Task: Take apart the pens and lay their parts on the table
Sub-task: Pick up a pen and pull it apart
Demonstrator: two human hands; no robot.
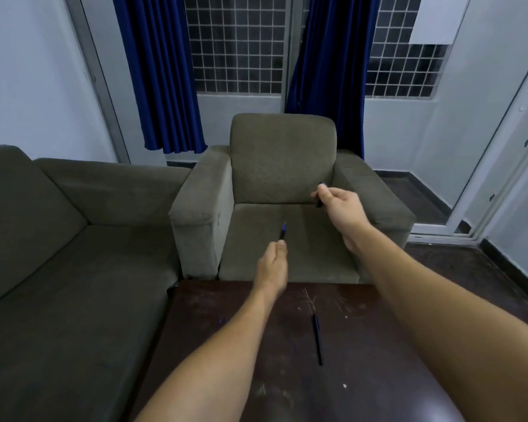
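Left hand point(272, 264): fingers curled, pinching a pen section point(282, 232) with its blue tip pointing away, raised beyond the far edge of the table point(378, 345). Right hand point(340, 205): higher and to the right, well apart from the left hand, pinching a short dark pen part point(320, 196). A second dark pen point(317, 339) lies flat on the table between the forearms — away from every edge. The armchair point(282, 166) stands at the far edge; the sofa point(58, 239) flanks the left edge.
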